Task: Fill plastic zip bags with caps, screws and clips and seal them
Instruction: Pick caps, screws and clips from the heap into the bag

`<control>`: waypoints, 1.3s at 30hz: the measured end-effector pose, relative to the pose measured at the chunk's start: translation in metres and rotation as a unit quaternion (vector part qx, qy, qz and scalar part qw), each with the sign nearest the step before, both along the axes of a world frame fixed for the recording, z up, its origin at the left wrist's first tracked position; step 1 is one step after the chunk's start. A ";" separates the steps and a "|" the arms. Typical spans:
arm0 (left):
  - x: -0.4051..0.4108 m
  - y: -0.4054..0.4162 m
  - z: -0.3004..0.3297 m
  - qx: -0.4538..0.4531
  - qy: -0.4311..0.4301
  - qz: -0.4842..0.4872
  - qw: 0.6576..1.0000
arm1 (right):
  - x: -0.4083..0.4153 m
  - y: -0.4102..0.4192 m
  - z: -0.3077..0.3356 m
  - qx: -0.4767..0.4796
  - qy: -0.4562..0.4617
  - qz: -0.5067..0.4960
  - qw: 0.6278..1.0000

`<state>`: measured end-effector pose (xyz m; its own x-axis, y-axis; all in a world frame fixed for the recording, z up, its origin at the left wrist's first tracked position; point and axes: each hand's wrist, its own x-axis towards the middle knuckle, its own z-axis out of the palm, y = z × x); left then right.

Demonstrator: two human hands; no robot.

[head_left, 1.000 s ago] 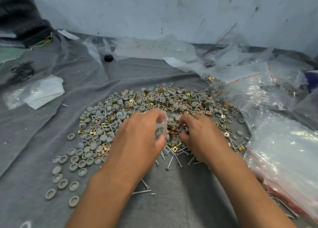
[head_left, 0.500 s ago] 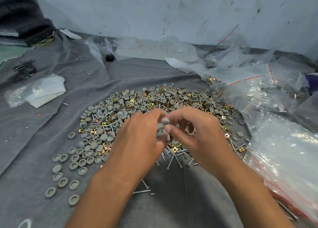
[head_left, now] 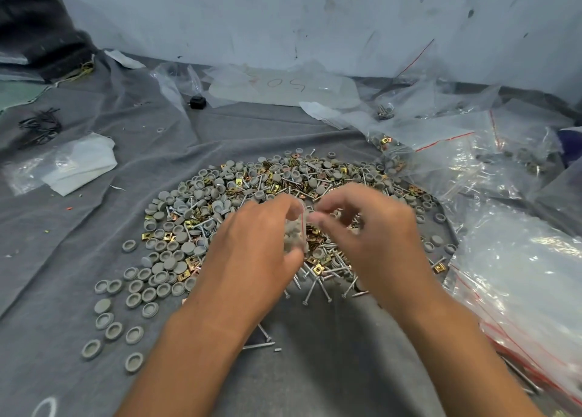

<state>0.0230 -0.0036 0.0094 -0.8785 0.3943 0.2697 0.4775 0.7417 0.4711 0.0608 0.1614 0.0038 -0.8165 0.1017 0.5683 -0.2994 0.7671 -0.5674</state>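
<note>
- Zip bag [head_left: 296, 227], small and clear with a red line at its mouth, sits upright between your two hands above the pile of caps, screws and clips [head_left: 267, 196]; grey caps show through it.
- Keep its mouth held wide and upright, and drop pieces in low so none bounce out.
- Your left hand [head_left: 252, 253] curls round the bag, thumb underneath and forefinger at the top edge.
- Your right hand [head_left: 371, 237] meets the mouth with fingertips pinched together; what they pinch is too blurred to tell.
</note>
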 end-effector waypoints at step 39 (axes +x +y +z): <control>0.000 0.000 0.004 0.070 -0.024 -0.008 0.997 | -0.004 -0.005 0.004 -0.312 -0.114 0.147 0.932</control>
